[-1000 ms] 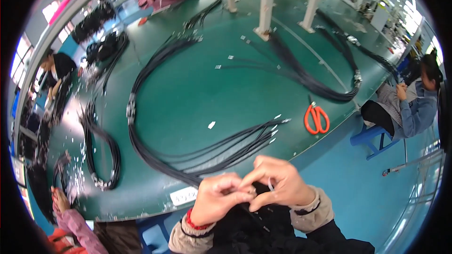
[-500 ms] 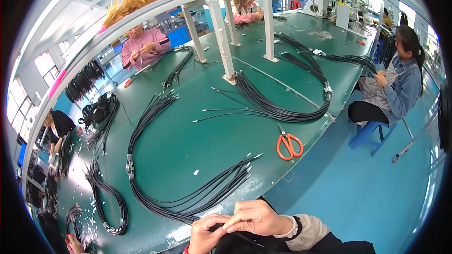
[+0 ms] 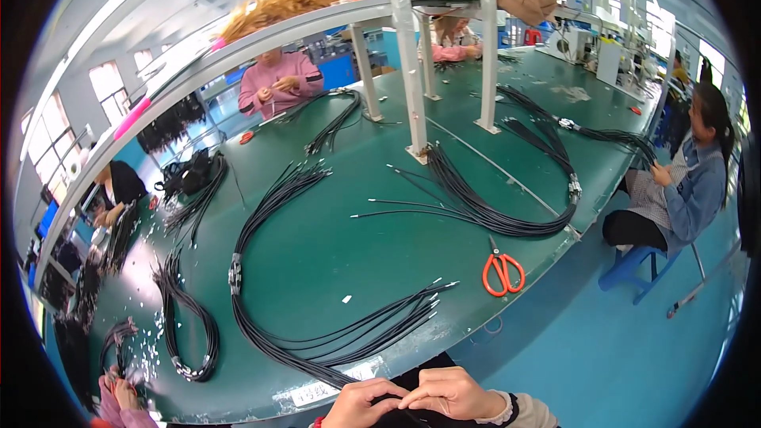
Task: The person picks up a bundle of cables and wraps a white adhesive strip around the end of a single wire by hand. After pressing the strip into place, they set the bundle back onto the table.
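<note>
At the lower edge of the view, my left hand (image 3: 358, 406) and my right hand (image 3: 450, 393) are pressed together, fingers closed on the end of a black cable (image 3: 394, 401) just below the table's near edge. The cable seems to belong to a long bundle of black cables (image 3: 261, 331). That bundle loops across the green table (image 3: 349, 254) and fans out into metal-tipped ends (image 3: 432, 295). A grey band (image 3: 235, 273) ties the bundle on its left side.
Orange scissors (image 3: 501, 272) lie near the table's right edge. More cable bundles (image 3: 491, 214) (image 3: 186, 325) lie on the table, and white posts (image 3: 411, 63) hold up a shelf. People sit working around the table, one on a blue stool (image 3: 630, 269) at the right.
The view has tilted upward, so my hands now sit lower, at the bottom edge. They stay pressed together on the cable.
</note>
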Action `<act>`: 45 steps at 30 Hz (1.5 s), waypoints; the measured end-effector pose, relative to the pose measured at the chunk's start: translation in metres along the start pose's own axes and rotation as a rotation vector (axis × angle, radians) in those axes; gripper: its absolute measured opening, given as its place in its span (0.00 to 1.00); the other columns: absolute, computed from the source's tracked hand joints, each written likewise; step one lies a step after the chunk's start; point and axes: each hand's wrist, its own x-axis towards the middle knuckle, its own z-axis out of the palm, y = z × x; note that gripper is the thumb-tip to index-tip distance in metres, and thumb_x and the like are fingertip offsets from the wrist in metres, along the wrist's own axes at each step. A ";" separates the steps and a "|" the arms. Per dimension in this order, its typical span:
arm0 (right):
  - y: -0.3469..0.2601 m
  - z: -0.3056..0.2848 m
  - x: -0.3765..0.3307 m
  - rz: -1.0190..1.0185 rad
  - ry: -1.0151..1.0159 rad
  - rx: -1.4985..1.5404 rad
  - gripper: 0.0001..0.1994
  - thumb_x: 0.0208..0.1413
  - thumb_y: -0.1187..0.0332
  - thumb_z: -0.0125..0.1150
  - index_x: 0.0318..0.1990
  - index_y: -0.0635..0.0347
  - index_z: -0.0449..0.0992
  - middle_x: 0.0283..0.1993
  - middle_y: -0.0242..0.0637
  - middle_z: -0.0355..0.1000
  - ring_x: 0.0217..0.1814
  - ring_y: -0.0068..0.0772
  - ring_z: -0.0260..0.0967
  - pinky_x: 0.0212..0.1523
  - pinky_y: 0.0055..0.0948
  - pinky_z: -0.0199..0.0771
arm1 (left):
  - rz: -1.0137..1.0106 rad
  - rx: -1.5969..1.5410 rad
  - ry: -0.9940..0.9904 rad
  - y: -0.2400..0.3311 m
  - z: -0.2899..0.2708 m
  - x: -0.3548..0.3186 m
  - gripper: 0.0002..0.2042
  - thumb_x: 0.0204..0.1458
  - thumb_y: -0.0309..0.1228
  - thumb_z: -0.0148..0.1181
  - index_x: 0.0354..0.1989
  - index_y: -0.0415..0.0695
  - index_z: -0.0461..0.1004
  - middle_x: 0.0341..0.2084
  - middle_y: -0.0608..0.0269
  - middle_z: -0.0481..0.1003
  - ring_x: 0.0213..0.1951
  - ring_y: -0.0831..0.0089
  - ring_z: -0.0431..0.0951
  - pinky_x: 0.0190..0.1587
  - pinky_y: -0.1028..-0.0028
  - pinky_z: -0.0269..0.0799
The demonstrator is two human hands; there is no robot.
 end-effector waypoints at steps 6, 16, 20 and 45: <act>0.002 0.004 -0.010 0.176 -0.050 0.087 0.20 0.40 0.70 0.71 0.44 0.62 0.77 0.23 0.26 0.56 0.24 0.18 0.53 0.24 0.21 0.53 | 0.038 0.096 0.082 -0.015 -0.007 -0.030 0.06 0.42 0.26 0.63 0.30 0.40 0.77 0.25 0.56 0.76 0.28 0.61 0.77 0.31 0.71 0.71; 0.068 0.037 -0.006 0.445 0.257 0.154 0.23 0.50 0.75 0.60 0.55 0.66 0.66 0.29 0.22 0.54 0.29 0.12 0.50 0.29 0.14 0.53 | 0.141 0.199 -0.137 -0.095 -0.014 -0.057 0.12 0.39 0.21 0.67 0.35 0.39 0.76 0.33 0.60 0.78 0.38 0.67 0.78 0.41 0.70 0.73; 0.127 0.039 -0.022 0.503 0.284 0.205 0.22 0.51 0.75 0.60 0.54 0.66 0.67 0.27 0.21 0.55 0.28 0.11 0.50 0.29 0.13 0.53 | 0.157 0.116 -0.009 -0.132 -0.029 -0.039 0.14 0.37 0.21 0.67 0.36 0.40 0.77 0.36 0.61 0.78 0.40 0.64 0.78 0.43 0.69 0.74; 0.006 -0.123 -0.062 0.249 0.116 -0.111 0.21 0.51 0.70 0.60 0.54 0.58 0.67 0.33 0.36 0.67 0.34 0.31 0.68 0.36 0.28 0.69 | 0.270 0.210 0.164 0.050 0.136 0.088 0.06 0.39 0.16 0.62 0.27 0.38 0.74 0.28 0.57 0.75 0.33 0.61 0.76 0.37 0.72 0.70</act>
